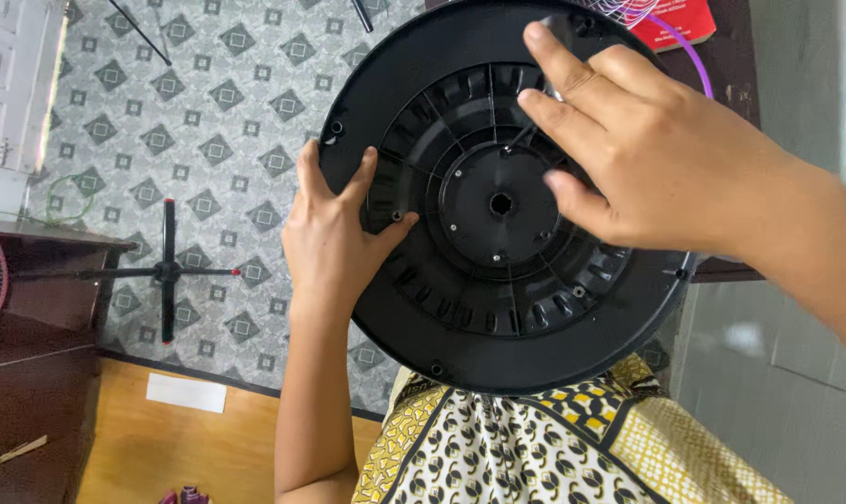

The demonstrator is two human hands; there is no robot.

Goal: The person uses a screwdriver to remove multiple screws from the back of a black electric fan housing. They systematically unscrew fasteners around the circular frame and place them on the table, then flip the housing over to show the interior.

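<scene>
A round black plastic base, ribbed underside up, is held over the person's patterned lap. The left hand clamps its left rim, thumb pressed inside the ribs. The right hand rests on top, fingers spread apart across the ribs beside the centre hole.

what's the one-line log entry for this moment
left hand grips rim of black round base | right hand fingers on ribbed underside | base held above lap
</scene>
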